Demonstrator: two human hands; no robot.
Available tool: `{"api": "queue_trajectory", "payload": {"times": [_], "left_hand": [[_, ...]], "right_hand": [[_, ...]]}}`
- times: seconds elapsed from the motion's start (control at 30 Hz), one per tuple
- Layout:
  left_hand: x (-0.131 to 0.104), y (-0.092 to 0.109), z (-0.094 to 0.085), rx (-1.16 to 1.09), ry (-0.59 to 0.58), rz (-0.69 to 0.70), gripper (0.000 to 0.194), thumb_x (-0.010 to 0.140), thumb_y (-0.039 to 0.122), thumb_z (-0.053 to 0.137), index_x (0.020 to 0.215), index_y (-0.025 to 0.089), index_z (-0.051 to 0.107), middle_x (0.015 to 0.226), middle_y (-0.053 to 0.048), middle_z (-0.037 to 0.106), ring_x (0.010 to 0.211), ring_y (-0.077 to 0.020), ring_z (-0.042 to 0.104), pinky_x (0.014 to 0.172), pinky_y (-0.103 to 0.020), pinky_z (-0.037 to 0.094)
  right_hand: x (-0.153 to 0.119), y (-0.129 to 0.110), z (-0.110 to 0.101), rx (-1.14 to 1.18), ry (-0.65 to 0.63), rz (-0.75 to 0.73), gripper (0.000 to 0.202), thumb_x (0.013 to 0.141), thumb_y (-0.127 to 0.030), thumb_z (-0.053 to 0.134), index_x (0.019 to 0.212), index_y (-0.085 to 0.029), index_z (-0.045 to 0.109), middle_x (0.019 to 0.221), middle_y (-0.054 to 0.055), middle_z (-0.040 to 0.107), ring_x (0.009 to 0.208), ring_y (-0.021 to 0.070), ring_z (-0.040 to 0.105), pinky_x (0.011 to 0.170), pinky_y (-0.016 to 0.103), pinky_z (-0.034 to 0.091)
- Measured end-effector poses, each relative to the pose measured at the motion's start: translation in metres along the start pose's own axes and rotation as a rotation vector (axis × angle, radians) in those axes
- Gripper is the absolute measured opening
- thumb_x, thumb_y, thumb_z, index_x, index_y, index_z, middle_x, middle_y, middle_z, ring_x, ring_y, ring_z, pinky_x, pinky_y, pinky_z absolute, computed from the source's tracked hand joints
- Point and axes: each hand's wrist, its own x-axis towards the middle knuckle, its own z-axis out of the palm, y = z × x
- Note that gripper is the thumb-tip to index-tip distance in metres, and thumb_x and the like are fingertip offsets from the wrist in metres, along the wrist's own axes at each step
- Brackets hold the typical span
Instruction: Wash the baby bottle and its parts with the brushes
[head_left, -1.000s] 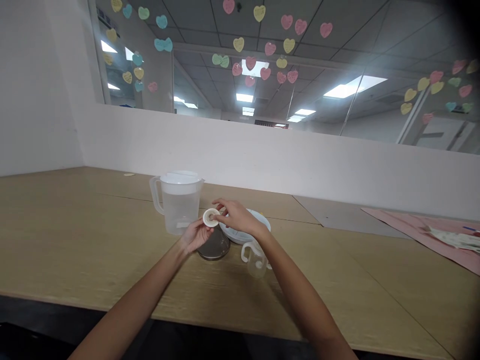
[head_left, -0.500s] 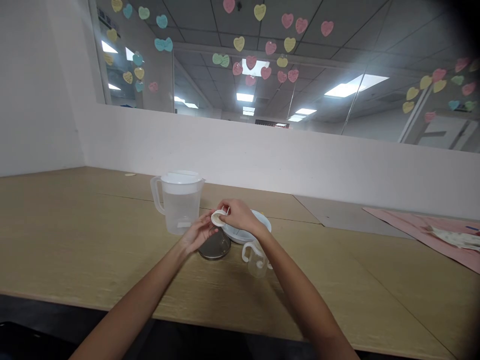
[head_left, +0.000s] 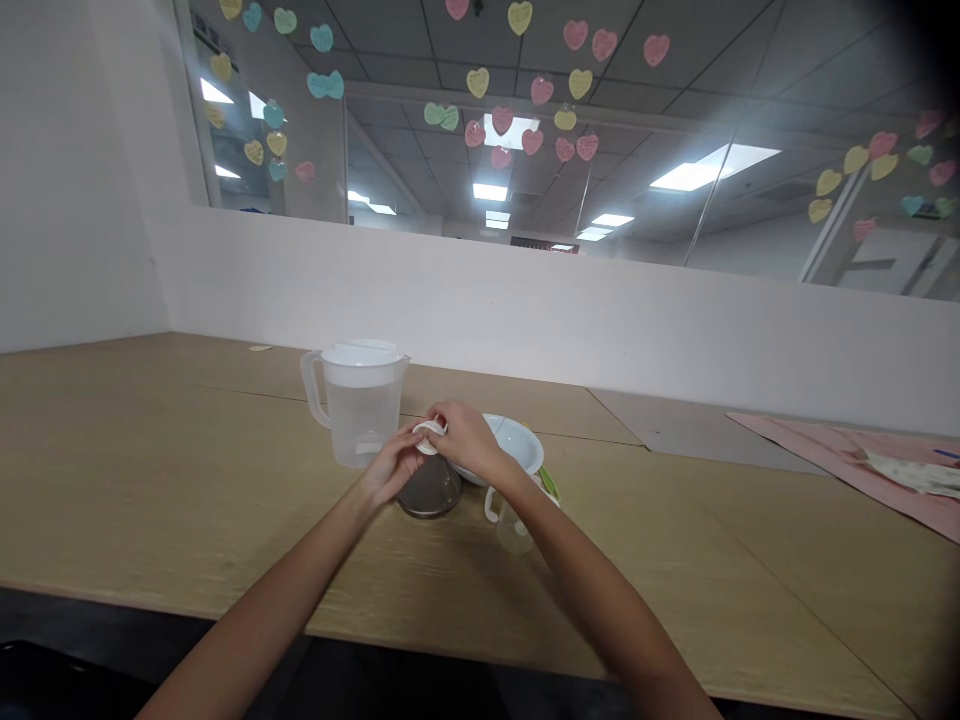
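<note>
1. Here, the left hand [head_left: 394, 468] has its fingertips closed on the near-left rim of a small white round piece [head_left: 430, 438], just to the right of the pitcher.
2. The right hand [head_left: 469, 440] has its fingers clamped on the same piece from the other side, so it lies between the two hands, touching both, held up above the desk [head_left: 187, 480].
3. Below the hands, to the right of the pitcher and nearer the person, sits a dark round item [head_left: 429, 494]; its top is hidden by the hands.
4. Partly behind the right hand, farther right of the pitcher, is a white bowl [head_left: 517, 445], with a green utensil [head_left: 550, 484] just beside it.
5. A clear cup [head_left: 514, 532] with curled white handles stands nearer the person than the pitcher and to its right, partly covered by the right forearm.
6. The pitcher [head_left: 364, 415] itself is upright, lidded, translucent, its handle facing left.
7. Well apart, far to the pitcher's right, lies a pink cloth [head_left: 817, 445].
</note>
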Motion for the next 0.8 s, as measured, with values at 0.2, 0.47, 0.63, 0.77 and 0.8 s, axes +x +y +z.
{"api": "queue_trajectory", "payload": {"times": [0.2, 0.47, 0.63, 0.77, 0.8], "left_hand": [[0.001, 0.004, 0.005, -0.088, 0.086, 0.054, 0.017, 0.061, 0.007, 0.058, 0.077, 0.012, 0.062, 0.076, -0.001, 0.065, 0.071, -0.0122, 0.059, 0.068, -0.021, 0.047], [-0.001, 0.014, 0.003, 0.016, 0.243, 0.051, 0.017, 0.056, 0.011, 0.060, 0.072, 0.013, 0.058, 0.064, 0.000, 0.062, 0.060, -0.0142, 0.058, 0.050, -0.021, 0.045], [0.000, 0.013, 0.002, 0.047, 0.292, 0.087, 0.022, 0.053, 0.010, 0.063, 0.075, 0.012, 0.058, 0.066, 0.000, 0.063, 0.062, -0.0129, 0.058, 0.050, -0.019, 0.043], [0.000, 0.012, 0.002, 0.098, 0.315, 0.085, 0.026, 0.052, 0.012, 0.065, 0.077, 0.013, 0.059, 0.069, -0.001, 0.064, 0.064, -0.0134, 0.058, 0.050, -0.020, 0.043], [0.000, 0.012, 0.003, 0.114, 0.310, 0.083, 0.027, 0.051, 0.013, 0.065, 0.077, 0.013, 0.059, 0.069, -0.001, 0.064, 0.065, -0.0138, 0.058, 0.050, -0.020, 0.043]], "right_hand": [[-0.002, -0.006, 0.018, 0.155, 0.086, 0.064, 0.015, 0.077, -0.023, 0.048, 0.085, -0.017, 0.059, 0.083, 0.004, 0.059, 0.076, 0.0142, 0.050, 0.068, 0.025, 0.036], [0.001, -0.008, 0.065, 0.723, 0.259, 0.298, 0.022, 0.077, -0.033, 0.049, 0.092, -0.017, 0.054, 0.083, 0.003, 0.057, 0.076, 0.0134, 0.054, 0.067, 0.027, 0.045], [0.000, -0.011, 0.075, 1.016, 0.331, 0.426, 0.024, 0.071, -0.035, 0.054, 0.087, -0.017, 0.054, 0.077, 0.000, 0.055, 0.072, 0.0119, 0.055, 0.061, 0.022, 0.046], [-0.002, -0.015, 0.074, 1.097, 0.355, 0.493, 0.021, 0.069, -0.032, 0.054, 0.084, -0.017, 0.054, 0.076, 0.000, 0.056, 0.075, 0.0127, 0.055, 0.061, 0.022, 0.046], [-0.003, -0.016, 0.073, 1.110, 0.356, 0.509, 0.020, 0.069, -0.031, 0.054, 0.083, -0.017, 0.054, 0.076, 0.000, 0.056, 0.075, 0.0128, 0.055, 0.060, 0.021, 0.046]]}}
